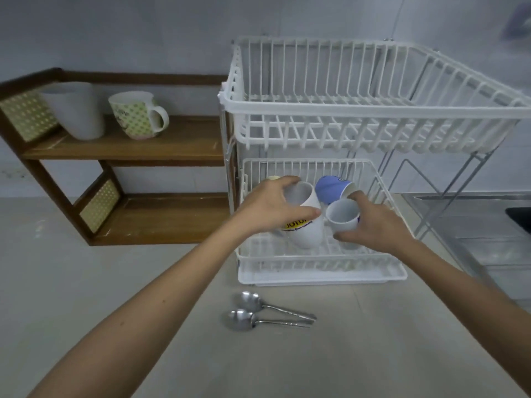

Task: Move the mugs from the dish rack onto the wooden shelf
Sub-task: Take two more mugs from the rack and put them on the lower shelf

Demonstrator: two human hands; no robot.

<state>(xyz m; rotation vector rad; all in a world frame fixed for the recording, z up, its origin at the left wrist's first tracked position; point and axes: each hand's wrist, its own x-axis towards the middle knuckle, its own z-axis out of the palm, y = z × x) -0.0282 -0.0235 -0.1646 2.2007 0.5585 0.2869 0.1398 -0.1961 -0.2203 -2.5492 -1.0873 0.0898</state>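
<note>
In the lower tier of the white dish rack (316, 278), my left hand (267, 208) grips a tall white mug with a yellow logo (306, 231), tilted toward me. My right hand (376, 225) holds a smaller white mug (343, 215) beside it. A blue mug (332, 189) lies on its side behind them, and a pale yellow object peeks out behind my left hand. On the wooden shelf's (161, 145) upper board stand a plain white mug (76, 110) and a green-patterned mug (138, 114).
Two metal spoons (258, 311) lie on the counter in front of the rack. The rack's upper basket (359, 110) overhangs the lower tier. A steel sink (488, 225) lies to the right. The shelf's lower board (161, 222) holds nothing.
</note>
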